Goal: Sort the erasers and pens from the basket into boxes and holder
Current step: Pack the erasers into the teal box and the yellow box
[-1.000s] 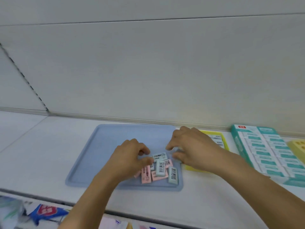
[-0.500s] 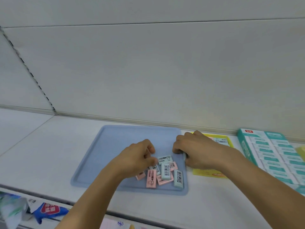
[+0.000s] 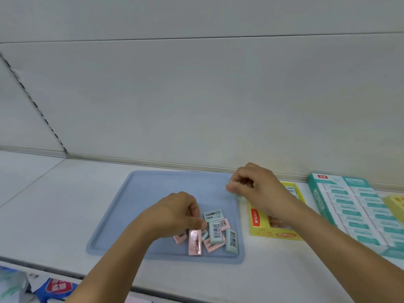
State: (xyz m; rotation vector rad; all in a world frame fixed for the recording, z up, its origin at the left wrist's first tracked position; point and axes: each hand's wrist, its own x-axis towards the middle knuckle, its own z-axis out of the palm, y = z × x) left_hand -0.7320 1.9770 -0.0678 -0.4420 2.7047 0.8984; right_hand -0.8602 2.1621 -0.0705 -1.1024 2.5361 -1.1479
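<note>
Several pink and blue erasers point(image 3: 213, 234) lie heaped in the near right corner of your blue tray point(image 3: 153, 193). Your left hand point(image 3: 175, 213) curls over them, fingertips pinched at the pile. Your right hand point(image 3: 253, 189) hovers curled above the yellow box point(image 3: 262, 232); whether it holds anything, I cannot tell.

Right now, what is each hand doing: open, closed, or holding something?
Left hand: fingers curled over the eraser pile; whether it pinches one cannot be told.
Right hand: fingers curled, pinching a small pale item, likely an eraser, above the tray edge.
</note>
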